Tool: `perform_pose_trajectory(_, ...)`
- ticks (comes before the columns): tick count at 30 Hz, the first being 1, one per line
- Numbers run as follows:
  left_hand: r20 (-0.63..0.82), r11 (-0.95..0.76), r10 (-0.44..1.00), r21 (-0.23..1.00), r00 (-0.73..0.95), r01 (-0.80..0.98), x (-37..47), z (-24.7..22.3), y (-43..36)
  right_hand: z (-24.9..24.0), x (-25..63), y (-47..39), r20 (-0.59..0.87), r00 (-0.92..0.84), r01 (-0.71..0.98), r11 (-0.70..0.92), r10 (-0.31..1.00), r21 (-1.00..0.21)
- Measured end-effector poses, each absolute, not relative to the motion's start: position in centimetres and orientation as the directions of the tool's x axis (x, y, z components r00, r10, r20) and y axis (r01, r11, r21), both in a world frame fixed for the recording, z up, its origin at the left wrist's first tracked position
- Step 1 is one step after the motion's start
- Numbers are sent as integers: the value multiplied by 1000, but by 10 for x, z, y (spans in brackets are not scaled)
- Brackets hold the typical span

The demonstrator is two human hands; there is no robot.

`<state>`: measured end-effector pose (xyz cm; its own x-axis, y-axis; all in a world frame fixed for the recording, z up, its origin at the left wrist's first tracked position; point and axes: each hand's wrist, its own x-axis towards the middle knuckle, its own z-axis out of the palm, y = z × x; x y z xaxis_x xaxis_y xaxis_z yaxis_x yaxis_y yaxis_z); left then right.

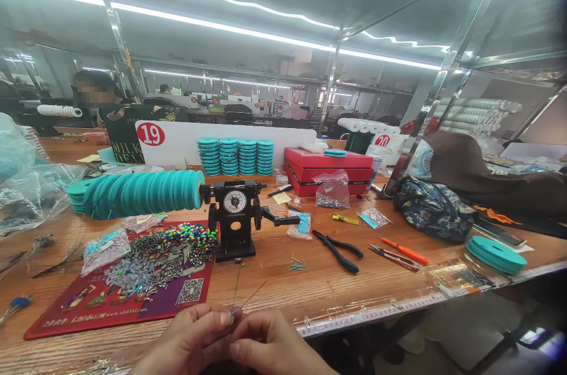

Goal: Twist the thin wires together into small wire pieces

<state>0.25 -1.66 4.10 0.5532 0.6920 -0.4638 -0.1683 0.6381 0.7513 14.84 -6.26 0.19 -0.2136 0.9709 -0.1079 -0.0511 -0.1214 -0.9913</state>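
Close together at the table's front edge are both of my hands. My left hand (192, 333) pinches a thin dark line (236, 289) between thumb and finger, with a tiny teal bit at the fingertips. My right hand (270, 342) is closed against it, fingers curled; a second thin strand (254, 294) slants up to the right from between the hands. What the right fingers grip is hidden. One strand runs up to a small dark piece (238, 260) near the base of a black hand-cranked winder (234, 215). Teal foam spools (150, 192) line the winder's shaft.
On a red mat (133, 316) lie heaped metal swivels and coloured beads (190, 234). Black pliers (339, 250), tweezers (394, 257), an orange tool (405, 250) and short teal tubes (298, 263) lie to the right. Behind stand stacked teal spools (229, 156) and a red box (328, 171).
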Motion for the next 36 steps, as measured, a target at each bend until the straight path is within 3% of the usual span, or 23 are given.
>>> perform_pose_trajectory(3,-446,629,685,761,576,-159,2,43,-13,4,152,-64,-51,-87,15,-50,995,-999)
perform_pose_trajectory(7,-442,616,654,782,614,-93,1,36,-8,5,153,-64,-157,-32,79,-154,987,-985)
perform_pose_trajectory(10,-440,612,655,786,614,-89,1,23,-3,3,152,-64,-142,-26,74,-140,990,-987)
perform_pose_trajectory(13,-419,558,718,824,556,-100,2,7,2,1,151,-65,-99,10,137,-99,995,-986)
perform_pose_trajectory(16,-338,399,814,916,473,-31,2,-6,7,-1,151,-67,3,18,287,-3,1000,-958)
perform_pose_trajectory(18,-281,301,840,953,463,33,0,-7,9,-2,151,-68,155,3,473,135,988,-871)
perform_pose_trajectory(21,-210,181,827,978,521,107,-3,2,7,-2,150,-66,421,-124,763,357,899,-538)
perform_pose_trajectory(24,-150,36,806,978,573,206,-5,19,2,2,150,-62,507,-271,854,447,818,-266)
perform_pose_trajectory(31,-51,-177,802,931,595,319,-4,28,-1,12,154,-51,468,-401,825,532,788,-190)
perform_pose_trajectory(36,37,-340,792,857,610,389,-7,17,3,0,154,-41,468,-384,843,509,796,-175)
